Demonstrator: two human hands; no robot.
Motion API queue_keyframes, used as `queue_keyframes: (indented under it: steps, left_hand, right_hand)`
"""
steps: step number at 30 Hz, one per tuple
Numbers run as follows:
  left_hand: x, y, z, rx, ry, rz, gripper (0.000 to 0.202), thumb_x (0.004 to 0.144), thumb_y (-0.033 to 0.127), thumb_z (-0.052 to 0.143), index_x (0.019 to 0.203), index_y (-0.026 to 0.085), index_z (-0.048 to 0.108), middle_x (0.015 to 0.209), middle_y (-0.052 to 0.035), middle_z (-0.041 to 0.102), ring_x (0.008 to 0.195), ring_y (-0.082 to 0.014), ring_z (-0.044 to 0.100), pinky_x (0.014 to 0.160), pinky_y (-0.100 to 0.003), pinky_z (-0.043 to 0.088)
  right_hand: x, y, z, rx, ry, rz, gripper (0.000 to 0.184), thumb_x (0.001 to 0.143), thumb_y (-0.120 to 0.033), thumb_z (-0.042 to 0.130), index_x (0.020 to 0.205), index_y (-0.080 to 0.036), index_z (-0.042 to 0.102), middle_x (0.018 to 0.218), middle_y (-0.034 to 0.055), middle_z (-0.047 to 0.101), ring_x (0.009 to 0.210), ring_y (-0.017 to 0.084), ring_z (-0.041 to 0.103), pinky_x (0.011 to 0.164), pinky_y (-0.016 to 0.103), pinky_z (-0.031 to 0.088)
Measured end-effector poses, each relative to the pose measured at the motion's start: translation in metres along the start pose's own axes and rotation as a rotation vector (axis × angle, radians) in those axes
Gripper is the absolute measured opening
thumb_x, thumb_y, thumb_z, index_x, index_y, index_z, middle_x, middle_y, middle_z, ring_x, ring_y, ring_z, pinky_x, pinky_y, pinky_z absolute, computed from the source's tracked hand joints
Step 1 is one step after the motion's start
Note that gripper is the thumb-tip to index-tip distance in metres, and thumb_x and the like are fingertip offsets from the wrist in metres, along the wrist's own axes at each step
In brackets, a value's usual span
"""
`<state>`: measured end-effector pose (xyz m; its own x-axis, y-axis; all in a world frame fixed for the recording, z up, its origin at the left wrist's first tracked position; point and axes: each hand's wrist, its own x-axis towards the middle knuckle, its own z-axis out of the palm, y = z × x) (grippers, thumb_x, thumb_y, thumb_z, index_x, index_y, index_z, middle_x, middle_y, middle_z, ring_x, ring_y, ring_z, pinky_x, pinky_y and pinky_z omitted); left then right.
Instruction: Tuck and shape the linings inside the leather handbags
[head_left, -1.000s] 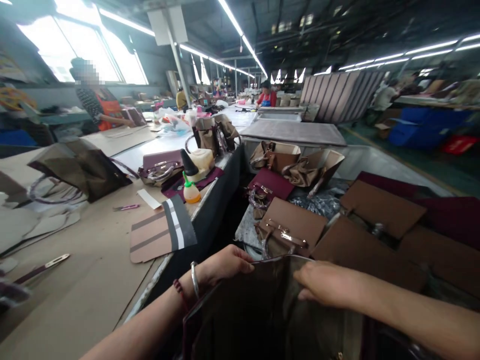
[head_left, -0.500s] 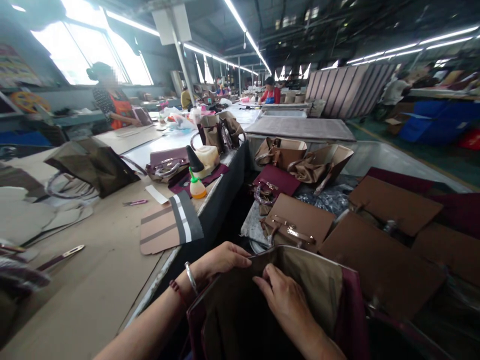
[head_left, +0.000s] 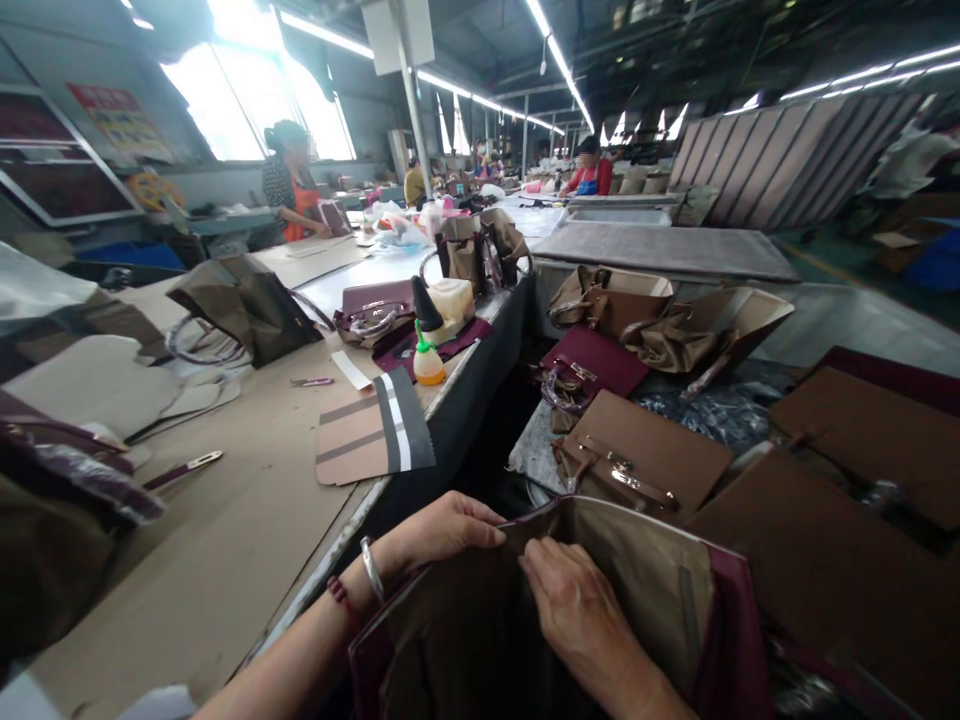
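Note:
A maroon handbag [head_left: 720, 640] with a tan lining stands open in front of me at the bottom of the view. My left hand [head_left: 442, 528], with a bangle and a red cord at the wrist, is closed over the bag's near left rim. My right hand [head_left: 577, 610] reaches into the bag's mouth, fingers curled on the lining close to the left hand. Just beyond lies a flat brown handbag [head_left: 645, 460] with metal fittings.
A long cardboard-covered worktable [head_left: 225, 520] runs along the left with a striped card piece [head_left: 375, 435], a glue bottle [head_left: 428, 362], a thread clipper [head_left: 184, 467] and several bags. More brown and maroon bags fill the right. Other workers stand far behind.
My right hand moved from the bag's right rim into its mouth beside the left hand, and the tan lining came into view. The camera swung slightly to the left.

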<state>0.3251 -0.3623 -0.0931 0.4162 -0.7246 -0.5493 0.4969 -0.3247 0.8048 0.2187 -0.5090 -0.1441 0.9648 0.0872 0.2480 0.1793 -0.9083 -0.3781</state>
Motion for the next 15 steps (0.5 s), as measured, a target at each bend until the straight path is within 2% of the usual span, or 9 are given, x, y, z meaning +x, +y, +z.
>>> queue_keyframes:
  steps: [10,15]
  left_hand:
    - [0.0026,-0.0011,0.0003,0.026,0.01,-0.004,0.034,0.057,0.028,0.066,0.086,0.01,0.066,0.077,-0.0047,0.066,0.063,-0.0138,0.056,0.065,-0.024,0.042]
    - [0.006,0.0,0.0048,0.201,0.109,0.028,0.039,0.057,0.039,0.066,0.082,0.009,0.066,0.073,-0.0045,0.064,0.061,-0.0135,0.053,0.061,-0.023,0.04]
  right_hand:
    - [0.0004,0.0024,0.0057,-0.005,0.053,-0.04,0.024,0.086,-0.014,0.03,0.068,-0.019,0.044,0.062,0.0009,0.05,0.058,0.014,0.043,0.058,0.026,0.024]
    - [-0.0018,0.003,0.0067,-0.008,0.066,-0.047,0.023,0.086,-0.015,0.03,0.069,-0.018,0.045,0.062,0.0008,0.051,0.058,0.014,0.045,0.058,0.026,0.025]
